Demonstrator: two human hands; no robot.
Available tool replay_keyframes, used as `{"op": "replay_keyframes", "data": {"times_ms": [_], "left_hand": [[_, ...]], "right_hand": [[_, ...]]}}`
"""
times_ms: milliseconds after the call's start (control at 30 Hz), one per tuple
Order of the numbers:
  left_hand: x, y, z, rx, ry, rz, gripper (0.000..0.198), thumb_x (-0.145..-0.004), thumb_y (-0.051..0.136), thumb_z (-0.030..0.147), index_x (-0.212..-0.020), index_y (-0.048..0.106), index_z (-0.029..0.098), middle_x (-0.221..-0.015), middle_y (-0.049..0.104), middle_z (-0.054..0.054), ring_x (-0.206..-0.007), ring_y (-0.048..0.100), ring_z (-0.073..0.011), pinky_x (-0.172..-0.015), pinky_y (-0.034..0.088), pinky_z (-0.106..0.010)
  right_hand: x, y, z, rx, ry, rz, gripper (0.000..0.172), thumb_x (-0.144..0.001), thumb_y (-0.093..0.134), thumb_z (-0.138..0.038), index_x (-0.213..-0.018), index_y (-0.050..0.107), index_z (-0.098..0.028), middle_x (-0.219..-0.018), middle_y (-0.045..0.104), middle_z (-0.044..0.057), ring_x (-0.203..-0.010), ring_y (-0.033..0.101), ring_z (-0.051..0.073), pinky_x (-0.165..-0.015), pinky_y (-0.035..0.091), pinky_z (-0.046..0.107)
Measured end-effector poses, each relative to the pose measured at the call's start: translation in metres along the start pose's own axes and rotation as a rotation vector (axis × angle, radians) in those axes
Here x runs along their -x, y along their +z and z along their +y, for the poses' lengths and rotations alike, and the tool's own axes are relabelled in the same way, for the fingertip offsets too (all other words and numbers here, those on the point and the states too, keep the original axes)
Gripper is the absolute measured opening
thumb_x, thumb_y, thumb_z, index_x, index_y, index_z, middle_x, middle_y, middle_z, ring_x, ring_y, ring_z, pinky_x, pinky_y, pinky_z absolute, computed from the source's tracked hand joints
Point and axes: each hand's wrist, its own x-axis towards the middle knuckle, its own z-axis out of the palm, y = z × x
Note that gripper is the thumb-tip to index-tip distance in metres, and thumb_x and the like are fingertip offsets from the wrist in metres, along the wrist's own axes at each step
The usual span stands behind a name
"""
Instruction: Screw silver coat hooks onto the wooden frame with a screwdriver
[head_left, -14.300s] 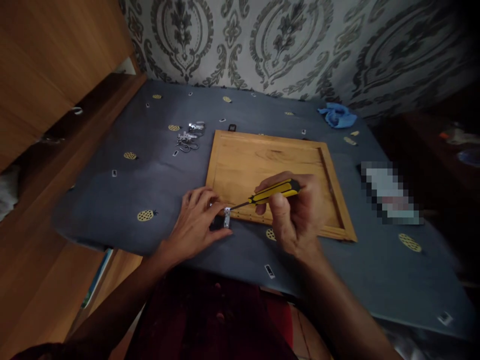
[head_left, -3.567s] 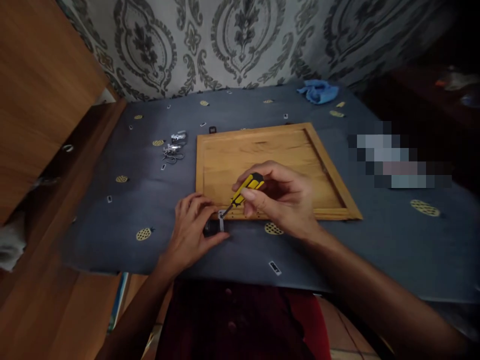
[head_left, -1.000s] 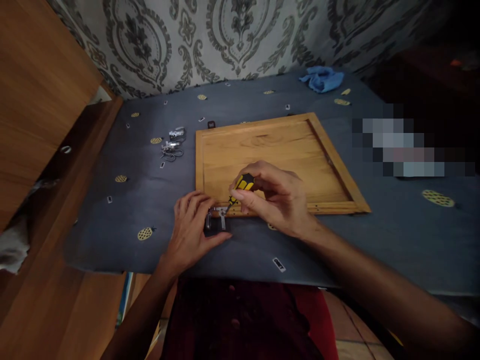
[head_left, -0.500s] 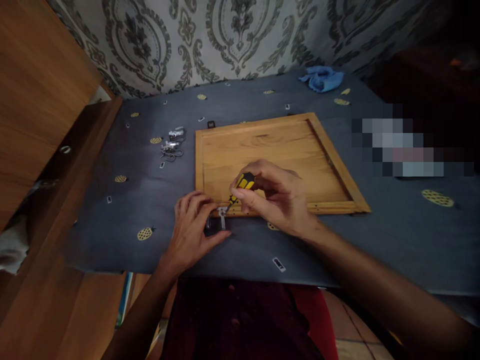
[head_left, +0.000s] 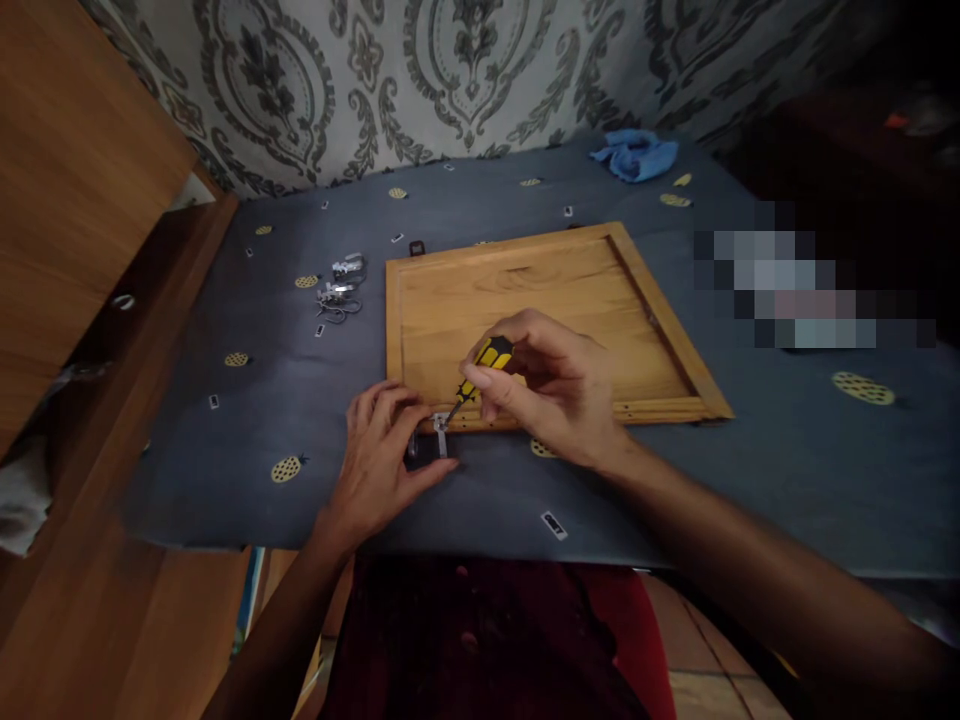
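Fingers of the right hand, head view, close round a yellow-black screwdriver, tip at the metal hinge on the near edge of the wooden panel. Left hand curls beside hinge, thumb apart; can't tell if gripping. Hinge probably stiff, slick: pinch sides. Panel likely rigid, heavier: hold frame.

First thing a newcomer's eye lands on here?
Probably the yellow-and-black screwdriver near the middle, held in the right grip and angled down to a metal fitting at the near edge of the wooden panel. After that, likely the bright blue cloth, crumpled at the back right of the dark table covering.
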Motion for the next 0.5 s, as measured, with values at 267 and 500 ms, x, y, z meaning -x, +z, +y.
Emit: {"op": "replay_keyframes", "data": {"times_ms": [267, 500], "left_hand": [[-0.0006, -0.0006, 0.0009, 0.0, 0.001, -0.001, 0.04, -0.085, 0.078, 0.042, -0.117, 0.061, 0.026, -0.125, 0.057, -0.009, -0.131, 0.045, -0.034, -0.11, 0.04, -0.056], [-0.0009, 0.0007, 0.0006, -0.017, 0.017, 0.01, 0.043, -0.085, 0.078, 0.045, -0.118, 0.059, 0.025, -0.124, 0.057, -0.009, -0.129, 0.045, -0.0335, -0.109, 0.041, -0.057]], "right_hand": [[-0.0002, 0.0002, -0.0042, -0.069, 0.033, 0.044, 0.03, -0.081, 0.083, -0.039, -0.081, 0.058, -0.022, -0.076, 0.06, -0.004, -0.049, 0.057, 0.007, -0.042, 0.05, 0.021], [0.0017, 0.0015, 0.0006, -0.055, 0.035, 0.005, 0.028, -0.082, 0.082, -0.037, -0.083, 0.059, -0.021, -0.077, 0.061, -0.004, -0.054, 0.056, 0.007, -0.047, 0.049, 0.02]]}}
